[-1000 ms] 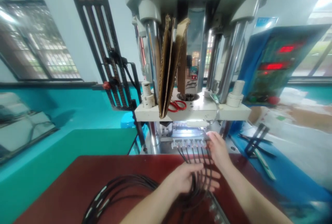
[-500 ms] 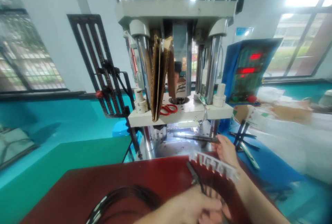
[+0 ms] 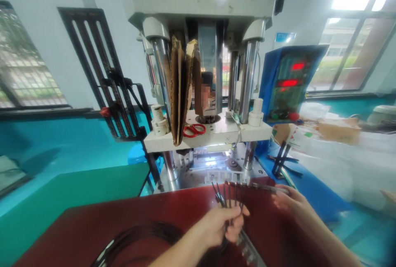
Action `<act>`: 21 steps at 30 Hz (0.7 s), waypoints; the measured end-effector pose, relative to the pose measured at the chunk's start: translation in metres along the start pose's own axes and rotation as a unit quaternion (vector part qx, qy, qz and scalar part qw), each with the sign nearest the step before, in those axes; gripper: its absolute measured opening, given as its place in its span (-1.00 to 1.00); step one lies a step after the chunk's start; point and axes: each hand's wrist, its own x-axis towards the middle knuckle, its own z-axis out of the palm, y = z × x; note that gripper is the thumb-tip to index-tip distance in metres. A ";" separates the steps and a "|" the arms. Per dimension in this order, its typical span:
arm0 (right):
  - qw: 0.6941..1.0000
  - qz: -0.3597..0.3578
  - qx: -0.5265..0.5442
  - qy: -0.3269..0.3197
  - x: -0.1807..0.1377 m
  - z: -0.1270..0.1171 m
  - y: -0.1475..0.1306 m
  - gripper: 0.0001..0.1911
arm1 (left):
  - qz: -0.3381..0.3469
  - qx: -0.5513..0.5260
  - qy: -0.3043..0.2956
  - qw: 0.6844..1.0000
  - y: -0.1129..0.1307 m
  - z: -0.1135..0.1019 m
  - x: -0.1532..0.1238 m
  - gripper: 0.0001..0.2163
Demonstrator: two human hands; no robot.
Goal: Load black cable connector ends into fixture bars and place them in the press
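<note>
My left hand [image 3: 227, 223] is closed around several thin black cables [image 3: 223, 199], whose ends fan upward above the red tabletop. Between the fingers of my right hand [image 3: 292, 203] is one end of a long, narrow metal bar [image 3: 262, 186]. The bar's far end reaches to the cable tips; whether it touches them I cannot tell. Just beyond, a clear toothed strip [image 3: 225, 177] lies at the press's lower plate. Below my left hand a grey notched strip [image 3: 250, 252] slants down, partly hidden; what supports it is unclear.
A press [image 3: 207, 5] stands ahead, with cardboard [image 3: 177, 93] and red-handled scissors [image 3: 194, 130] on its middle plate. Coiled black cable [image 3: 130, 238] lies on the red table [image 3: 93, 221]. A blue control box [image 3: 291, 85] and a blue side table [image 3: 321, 197] are at right.
My right hand has drawn the bar back from the press, toward me and right. My left hand has risen slightly leftward with the cables. The view has shifted right.
</note>
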 end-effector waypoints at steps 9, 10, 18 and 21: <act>0.861 -0.254 -0.441 -0.010 -0.008 0.004 -0.033 -0.87 | -0.032 0.022 -0.027 0.999 0.000 0.005 -0.003 -0.78; 0.876 -0.265 -0.402 -0.014 -0.013 0.014 -0.047 -0.82 | -0.040 0.028 -0.024 0.999 0.000 0.006 -0.003 -0.78; 0.789 -0.343 -0.482 -0.164 -0.032 0.098 -0.106 -0.83 | -0.081 0.035 -0.047 0.995 -0.006 0.006 -0.005 -0.77; 0.810 -0.370 -0.448 -0.078 -0.020 0.095 -0.103 -0.78 | -0.090 0.031 -0.066 0.993 -0.003 0.010 -0.009 -0.74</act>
